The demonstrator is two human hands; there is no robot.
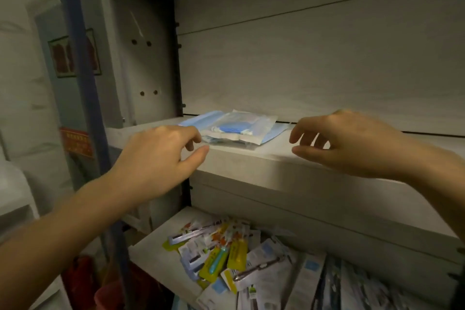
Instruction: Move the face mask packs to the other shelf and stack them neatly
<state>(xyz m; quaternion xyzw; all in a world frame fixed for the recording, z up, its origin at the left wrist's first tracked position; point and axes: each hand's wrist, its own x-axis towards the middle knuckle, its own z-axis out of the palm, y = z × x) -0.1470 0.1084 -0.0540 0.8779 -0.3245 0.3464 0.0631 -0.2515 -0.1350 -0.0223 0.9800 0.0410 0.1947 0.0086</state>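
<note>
Blue-and-clear packs [234,128]: small stack, upper shelf [264,158], left of centre. Left hand [161,156] just beside the near-left corner, fingers loosely curled, gripping nothing. Right hand [347,143] apart, right of the stack, likewise empty. Advised: bring both hands to opposite edges, square corners, press flat.

Dim light falls on a pale grey shelving unit [276,166] with a black metal upright [177,70]. Left of it stands a blue metal post [80,58]; behind, a dark-framed picture [59,58] hangs on the pale wall [20,83], a red notice [74,142] below
</note>
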